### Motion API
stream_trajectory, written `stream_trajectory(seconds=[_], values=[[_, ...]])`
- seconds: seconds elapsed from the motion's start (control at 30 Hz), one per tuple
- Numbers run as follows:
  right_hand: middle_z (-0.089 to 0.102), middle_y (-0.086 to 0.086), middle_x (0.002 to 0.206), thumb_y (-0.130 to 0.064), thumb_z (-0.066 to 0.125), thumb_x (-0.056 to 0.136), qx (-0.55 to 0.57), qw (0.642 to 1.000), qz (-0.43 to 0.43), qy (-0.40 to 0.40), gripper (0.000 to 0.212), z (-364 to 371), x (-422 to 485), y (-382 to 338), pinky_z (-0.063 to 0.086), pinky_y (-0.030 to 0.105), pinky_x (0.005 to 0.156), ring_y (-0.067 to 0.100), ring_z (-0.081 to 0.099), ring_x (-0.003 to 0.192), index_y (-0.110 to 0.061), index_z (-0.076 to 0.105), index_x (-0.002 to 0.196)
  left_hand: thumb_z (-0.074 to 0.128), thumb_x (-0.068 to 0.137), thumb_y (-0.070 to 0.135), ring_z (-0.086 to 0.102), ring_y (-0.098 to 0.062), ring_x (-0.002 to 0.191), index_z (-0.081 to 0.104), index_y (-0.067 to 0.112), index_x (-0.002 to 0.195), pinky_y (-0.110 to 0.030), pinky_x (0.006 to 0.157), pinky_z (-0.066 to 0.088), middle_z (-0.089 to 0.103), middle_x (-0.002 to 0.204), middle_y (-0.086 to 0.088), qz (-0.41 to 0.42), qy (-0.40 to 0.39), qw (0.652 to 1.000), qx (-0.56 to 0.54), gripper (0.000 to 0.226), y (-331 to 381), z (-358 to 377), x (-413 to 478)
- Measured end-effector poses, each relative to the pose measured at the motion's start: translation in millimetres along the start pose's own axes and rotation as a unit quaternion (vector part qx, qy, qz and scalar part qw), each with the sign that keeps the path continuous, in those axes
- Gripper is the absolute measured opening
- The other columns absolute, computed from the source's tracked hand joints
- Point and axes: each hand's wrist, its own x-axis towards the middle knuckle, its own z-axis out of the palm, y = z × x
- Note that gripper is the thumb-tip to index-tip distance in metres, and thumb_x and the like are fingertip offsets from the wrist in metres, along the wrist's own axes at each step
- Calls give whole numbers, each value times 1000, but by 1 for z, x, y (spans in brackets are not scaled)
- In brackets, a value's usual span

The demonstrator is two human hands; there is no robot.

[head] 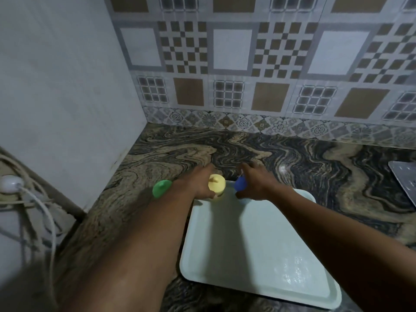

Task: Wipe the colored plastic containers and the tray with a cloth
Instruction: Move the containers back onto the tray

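A pale blue-green tray lies on the marbled counter in front of me. At its far left corner stands a yellow container, and my left hand is wrapped around it. Just to its right is a blue container, gripped by my right hand. A green container stands on the counter to the left of my left forearm, untouched. I see no cloth.
A white wall closes off the left side, and patterned tiles back the counter. White cables and a plug hang at the far left. A grey metal surface shows at the right edge.
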Motion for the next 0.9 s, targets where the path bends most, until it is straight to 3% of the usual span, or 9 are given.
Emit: stream_trajectory(seconds=[0.13,0.27,0.37,0.5,0.57,0.7,0.9], values=[[45,17,145,-50,77,76,5,999,-41,28,81,-22,16,-27,45,49,105,39,45,132,-23,43,145,75,80,49,41,-35,139,23,27,155,-47,103,46,38,154,-10,-18,46,999,3,94,-20,-21,-18],[53,15,137,-37,74,85,33,992,-124,19,62,-29,29,-86,49,40,98,34,54,120,-19,51,139,72,76,49,52,-33,128,41,26,145,-43,100,49,51,141,-10,-56,111,991,-42,79,-61,-40,-58],[54,15,143,-38,73,83,27,985,-173,10,65,-19,34,-129,46,39,103,34,51,129,-18,51,141,77,69,53,59,-25,116,52,26,135,-38,94,52,58,130,-3,-88,91,989,-75,76,-89,-43,-89],[58,11,139,-27,73,84,2,976,-218,-19,67,4,40,-171,48,30,94,30,56,124,-24,46,146,86,57,65,57,-24,120,48,25,142,-27,93,44,57,137,-1,-126,3,990,-63,101,-108,-33,-124],[55,12,143,-20,73,84,-27,971,-233,-35,71,15,43,-182,44,30,96,29,53,129,-25,43,149,88,49,68,59,-22,118,51,28,140,-30,97,48,60,136,2,-134,-28,987,-81,107,-111,-20,-130],[44,12,154,-15,77,80,-63,966,-242,-73,85,31,49,-187,39,34,109,31,43,139,-24,37,154,85,36,74,66,-16,101,61,40,122,-36,93,55,69,116,10,-123,-4,987,-104,96,-110,5,-126],[55,12,142,-21,81,77,-42,966,-244,-80,79,45,54,-181,45,34,98,33,54,128,-21,45,147,79,42,78,67,-25,99,55,42,118,-39,84,57,67,113,4,-149,41,986,-59,88,-106,25,-114]])
